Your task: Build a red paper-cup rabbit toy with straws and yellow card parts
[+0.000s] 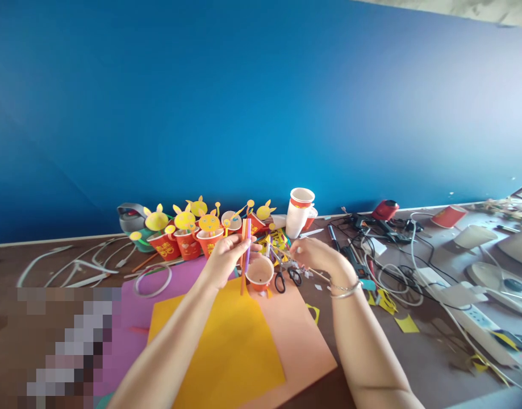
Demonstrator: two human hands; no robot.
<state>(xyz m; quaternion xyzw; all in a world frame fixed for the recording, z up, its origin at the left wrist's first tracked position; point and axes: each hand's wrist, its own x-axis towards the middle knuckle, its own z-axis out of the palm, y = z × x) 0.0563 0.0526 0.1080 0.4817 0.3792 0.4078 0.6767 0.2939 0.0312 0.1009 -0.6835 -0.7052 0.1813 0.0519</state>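
Observation:
My left hand (232,254) pinches a few thin orange and purple strips (246,250) between thumb and fingers, standing upright. Whether they are paper strips or straws I cannot tell. Just right of them is a red paper cup (261,274), its pale inside facing me. My right hand (314,253), fingers curled, hangs above black-handled scissors (287,278); what it holds, if anything, is hard to make out. Behind my left hand stand several red paper cups (188,245) with yellow animal-face cutouts (208,221). Yellow paper scraps (278,238) lie between my hands.
Yellow (226,352), peach (303,346) and purple sheets (116,346) overlap on the table. A stack of white cups (298,218) stands near the blue wall (252,102). Cables, a red hot-glue-gun-like tool (385,210) and a power strip (477,324) lie to the right.

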